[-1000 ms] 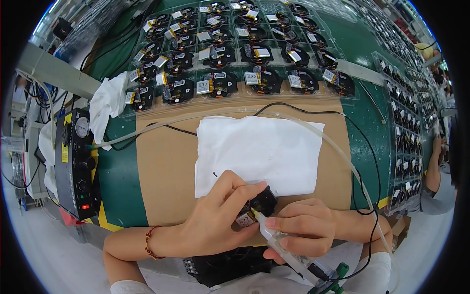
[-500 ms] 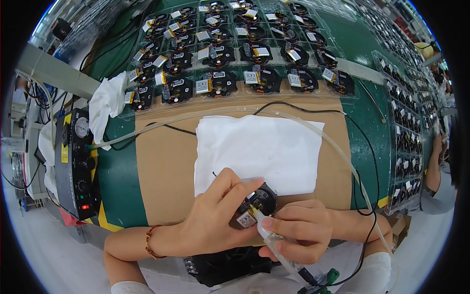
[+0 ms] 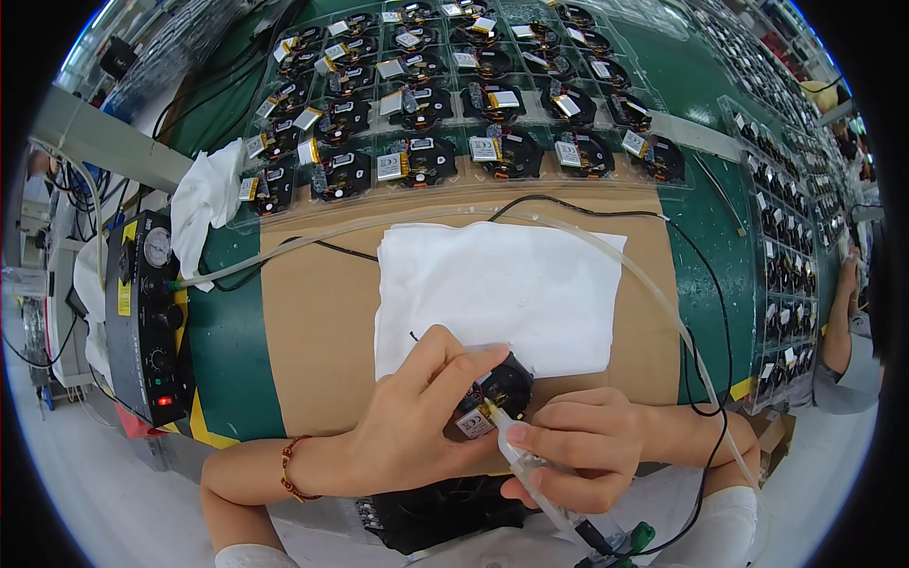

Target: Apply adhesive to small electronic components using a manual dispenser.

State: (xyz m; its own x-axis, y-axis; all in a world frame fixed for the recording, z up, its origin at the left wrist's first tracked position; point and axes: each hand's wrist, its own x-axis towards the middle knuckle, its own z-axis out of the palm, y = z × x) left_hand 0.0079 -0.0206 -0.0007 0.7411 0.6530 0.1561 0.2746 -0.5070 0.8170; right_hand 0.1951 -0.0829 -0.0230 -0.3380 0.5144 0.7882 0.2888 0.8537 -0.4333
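Observation:
My left hand (image 3: pixel 417 402) grips a round black electronic module (image 3: pixel 509 383), its fingers bent around the near and left sides. A small silver battery (image 3: pixel 475 422) with a yellow edge hangs off the module on the near side. My right hand (image 3: pixel 587 440) is closed around a clear dispensing syringe (image 3: pixel 543 481), which is tilted with its tip up and to the left. The yellowish tip (image 3: pixel 491 407) touches or nearly touches the module beside the battery; exact contact cannot be made out. A white cloth (image 3: pixel 497 293) lies just beyond both hands.
Brown cardboard (image 3: pixel 317 331) covers the middle of the green bench. A clear tray (image 3: pixel 454 180) of similar modules spans the back; another stands at right. A black dispenser box (image 3: pixel 142 317) with a gauge sits left. Its hose (image 3: pixel 653 289) and black cable loop across to the syringe.
Hardly anything differs. The module has shifted very slightly in my left hand, and the syringe tip stays against the same area beside the battery.

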